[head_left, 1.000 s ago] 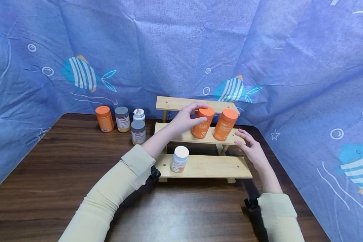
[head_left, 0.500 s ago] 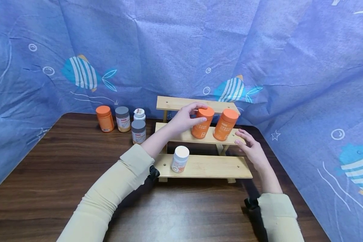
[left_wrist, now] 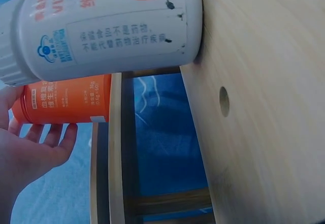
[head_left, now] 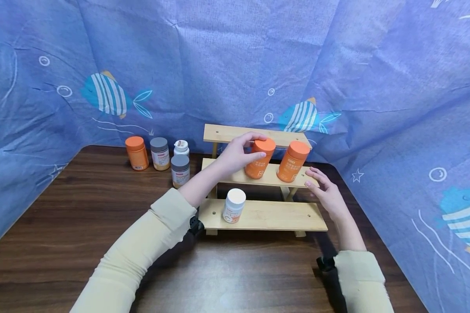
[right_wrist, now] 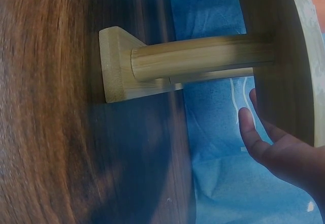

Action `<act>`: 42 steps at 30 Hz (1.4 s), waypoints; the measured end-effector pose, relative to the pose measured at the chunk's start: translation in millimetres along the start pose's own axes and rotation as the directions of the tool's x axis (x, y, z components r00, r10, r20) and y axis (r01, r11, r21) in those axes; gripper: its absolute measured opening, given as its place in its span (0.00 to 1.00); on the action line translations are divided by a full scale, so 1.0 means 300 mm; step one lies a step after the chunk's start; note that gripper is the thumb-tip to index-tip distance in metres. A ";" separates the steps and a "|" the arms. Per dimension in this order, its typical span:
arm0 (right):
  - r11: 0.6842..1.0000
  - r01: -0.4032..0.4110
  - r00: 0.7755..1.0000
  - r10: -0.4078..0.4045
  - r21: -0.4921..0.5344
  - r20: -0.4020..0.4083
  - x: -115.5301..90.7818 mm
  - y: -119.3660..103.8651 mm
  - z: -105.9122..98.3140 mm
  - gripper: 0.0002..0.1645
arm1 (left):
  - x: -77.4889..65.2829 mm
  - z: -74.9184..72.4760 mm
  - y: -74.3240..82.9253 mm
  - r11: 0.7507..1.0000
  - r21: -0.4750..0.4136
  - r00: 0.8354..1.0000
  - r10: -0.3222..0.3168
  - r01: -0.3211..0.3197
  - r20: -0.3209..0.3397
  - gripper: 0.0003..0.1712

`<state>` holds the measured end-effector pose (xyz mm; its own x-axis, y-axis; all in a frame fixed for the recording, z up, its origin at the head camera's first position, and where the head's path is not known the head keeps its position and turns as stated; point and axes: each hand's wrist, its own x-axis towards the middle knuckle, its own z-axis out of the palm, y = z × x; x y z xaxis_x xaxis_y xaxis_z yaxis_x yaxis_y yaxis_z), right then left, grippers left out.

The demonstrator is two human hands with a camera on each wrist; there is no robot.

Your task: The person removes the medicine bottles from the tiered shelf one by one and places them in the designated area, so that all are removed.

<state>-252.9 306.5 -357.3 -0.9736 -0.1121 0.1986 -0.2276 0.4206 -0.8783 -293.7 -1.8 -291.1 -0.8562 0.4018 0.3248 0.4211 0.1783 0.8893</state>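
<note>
In the head view my left hand (head_left: 235, 154) grips an orange supplement bottle (head_left: 258, 165) by its upper part, thumb in front and fingers round the cap. That bottle stands on the middle step of a wooden three-step shelf (head_left: 278, 216). To its right stands a second orange bottle (head_left: 291, 166). My right hand (head_left: 327, 193) is at the right end of the middle step, fingers loosely bent and fingertips at the board. A white bottle (head_left: 233, 208) stands at the left of the bottom step and looms large in the left wrist view.
On the dark wooden table (head_left: 82, 208), left of the shelf, stand another orange bottle (head_left: 137, 154), two grey-capped jars (head_left: 160, 156) and a small white bottle (head_left: 181, 148). A blue fish-print cloth (head_left: 219, 65) hangs close behind and on the right.
My left hand has shifted slightly left with the orange bottle, widening the gap to the second one. My right hand stays in place.
</note>
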 end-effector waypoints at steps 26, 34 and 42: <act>0.999 0.017 1.000 -0.017 0.027 0.005 0.014 0.037 -0.005 0.30 | -0.098 -0.051 0.050 0.995 0.038 0.993 -0.087 0.090 -0.074 0.24; 1.000 0.022 1.000 -0.022 0.008 0.002 0.032 0.092 -0.013 0.31 | -0.137 -0.072 0.064 0.993 0.088 0.992 -0.074 0.082 -0.098 0.24; 0.999 0.029 1.000 -0.029 0.018 0.003 0.030 0.092 -0.014 0.31 | -0.183 -0.097 0.067 0.992 0.114 0.990 -0.040 0.055 -0.132 0.24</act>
<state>-268.0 320.9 -377.8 -0.9667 -0.1270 0.2224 -0.2551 0.4008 -0.8799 -247.0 -46.4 -281.6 -0.9042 0.2721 0.3292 0.4049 0.3010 0.8634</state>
